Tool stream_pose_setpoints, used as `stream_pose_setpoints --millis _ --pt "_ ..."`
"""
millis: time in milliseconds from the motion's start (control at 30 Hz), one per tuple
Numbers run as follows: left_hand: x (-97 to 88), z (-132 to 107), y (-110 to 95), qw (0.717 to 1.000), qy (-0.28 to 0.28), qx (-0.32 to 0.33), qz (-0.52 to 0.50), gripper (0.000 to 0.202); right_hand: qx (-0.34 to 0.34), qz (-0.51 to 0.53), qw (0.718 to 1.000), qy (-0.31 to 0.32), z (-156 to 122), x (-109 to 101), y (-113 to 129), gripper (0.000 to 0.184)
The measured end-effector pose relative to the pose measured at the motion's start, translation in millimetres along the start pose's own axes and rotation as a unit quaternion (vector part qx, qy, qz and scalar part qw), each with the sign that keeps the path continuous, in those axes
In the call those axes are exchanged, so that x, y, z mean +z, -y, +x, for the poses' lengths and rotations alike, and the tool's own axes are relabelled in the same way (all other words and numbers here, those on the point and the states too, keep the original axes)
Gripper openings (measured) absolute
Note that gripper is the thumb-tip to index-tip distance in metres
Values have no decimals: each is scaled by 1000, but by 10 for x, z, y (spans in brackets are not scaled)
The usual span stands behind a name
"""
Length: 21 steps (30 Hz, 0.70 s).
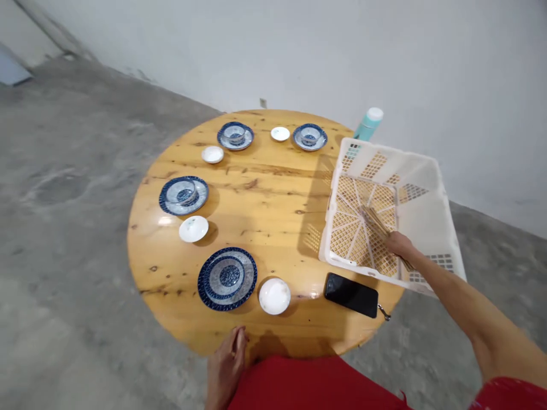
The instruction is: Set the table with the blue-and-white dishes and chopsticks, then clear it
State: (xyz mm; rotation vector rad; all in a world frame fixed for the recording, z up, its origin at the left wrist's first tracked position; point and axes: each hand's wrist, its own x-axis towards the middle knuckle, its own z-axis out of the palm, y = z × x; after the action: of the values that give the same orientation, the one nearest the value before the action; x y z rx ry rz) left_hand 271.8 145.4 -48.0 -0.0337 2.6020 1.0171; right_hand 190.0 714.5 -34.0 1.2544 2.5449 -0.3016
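Observation:
My right hand (400,245) reaches into a white plastic basket (427,176) and is closed around a bundle of chopsticks (376,221). Their far ends point toward the middle of the basket's lattice floor. At the table's near edge rests my left hand (228,361), its fingers curled in and nothing visible in them. Closest to it are a blue-rimmed plate with a bowl on top (228,278) and a small white dish (274,296).
More patterned plates with bowls (183,195) and small white dishes (194,229) stand around the round wooden table (256,210). A black phone (351,294) lies in front of the basket. Behind the basket stands a turquoise bottle with a white cap (369,124), near the wall.

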Motion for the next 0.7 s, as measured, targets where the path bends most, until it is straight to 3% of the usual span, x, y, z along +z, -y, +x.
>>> stream_pose_setpoints --millis 100,200,267,367,400,467,533,600,700 --pt "-42 -13 -49 1000 -10 8 22 37 23 139 990 -31 38 -176 -60 14" --pt "-106 79 -108 997 -50 46 27 37 -12 233 967 -106 -119 -473 116 23" --pt "-172 221 -223 994 -75 80 11 35 -111 401 898 -142 -404 -692 410 21" --pt "-308 499 -603 981 -110 159 -14 28 -241 471 837 -135 -1101 -860 971 24" --pt "-353 587 -782 975 -121 183 -35 26 -268 475 828 -132 -1371 -834 1147 27" --pt "-424 723 -1180 958 -124 230 -120 28 -313 447 834 -81 -1883 -642 1438 35" --pt "-451 795 -1571 926 -70 292 -231 44 -339 415 844 -8 -2284 -309 1639 40" --pt "-433 813 -1892 890 -11 326 -319 57 -342 411 844 33 -2519 68 1768 40" --pt "-338 819 -2176 865 54 287 -407 57 -362 388 843 89 -2579 512 1897 27"
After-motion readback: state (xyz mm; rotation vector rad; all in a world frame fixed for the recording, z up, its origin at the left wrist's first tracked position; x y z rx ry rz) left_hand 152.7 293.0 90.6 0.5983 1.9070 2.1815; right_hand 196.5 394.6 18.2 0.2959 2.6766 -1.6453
